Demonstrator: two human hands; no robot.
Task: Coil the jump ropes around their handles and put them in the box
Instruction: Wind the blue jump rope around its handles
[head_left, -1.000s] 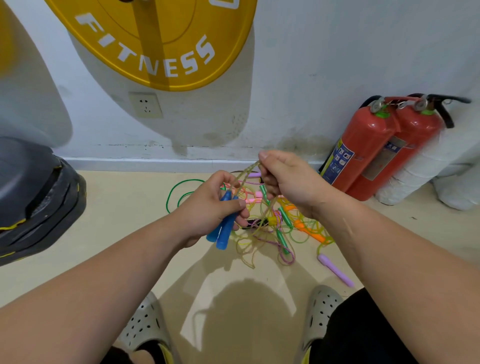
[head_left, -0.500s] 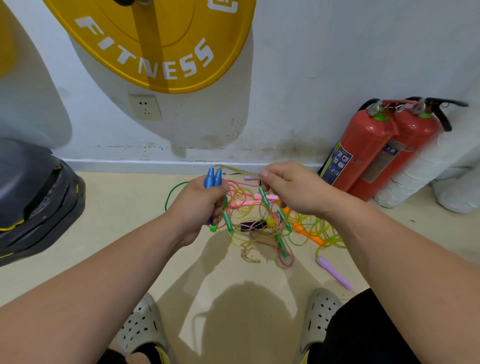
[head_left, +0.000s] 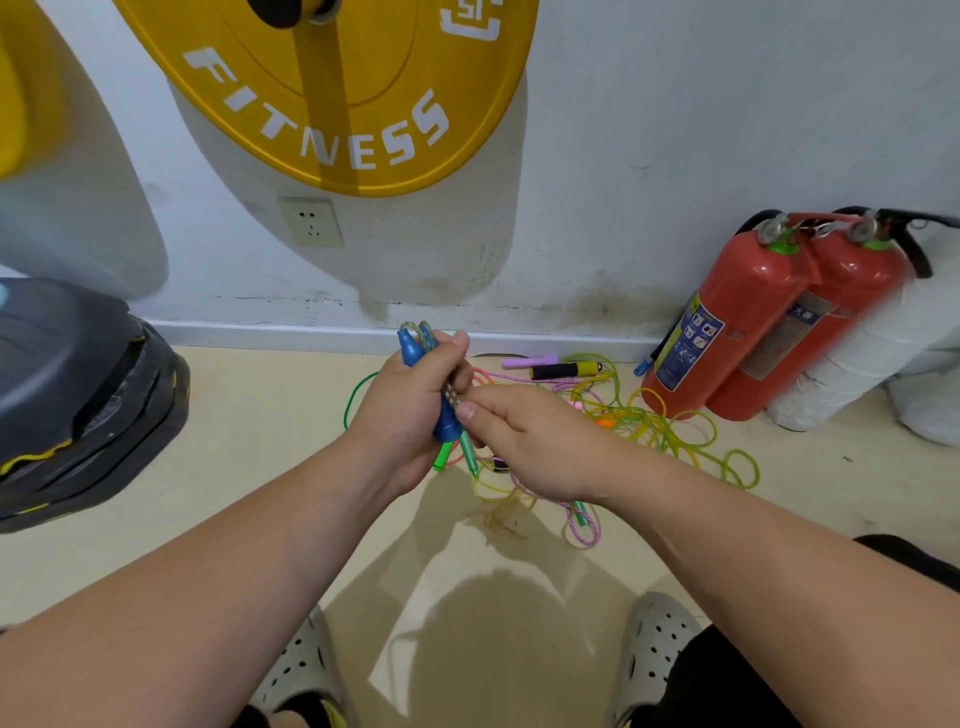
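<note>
Two pale grey perforated foam clogs (head_left: 306, 670) are poking in on the near side of the tangled pile of thin coloured plastic jump ropes (head_left: 649, 423), which is sprawling over the beige floor. Over the pile's near-left edge the left hand (head_left: 400, 421) is gripping a pair of blue plastic rope handles (head_left: 448, 423) upright, with a clear yellowish cord (head_left: 451, 395) looping over their tops and running down their side. The right hand (head_left: 535, 447) is hovering over the middle of the pile, its thumb pinching that cord against the handles and its other fingers curling under, mostly hidden. At the pile's far edge a lilac plastic handle (head_left: 530, 361) and a black-and-yellow foam handle (head_left: 563, 370) are lying by the skirting. Two red metal fire extinguishers (head_left: 737, 322) are leaning on the wall just far-right of the pile, and dark stacked weight plates (head_left: 78, 395) are sitting well off to its left. Beyond the pile, up on the wall, a big yellow "FITNESS" disc (head_left: 337, 78) is hanging.
</note>
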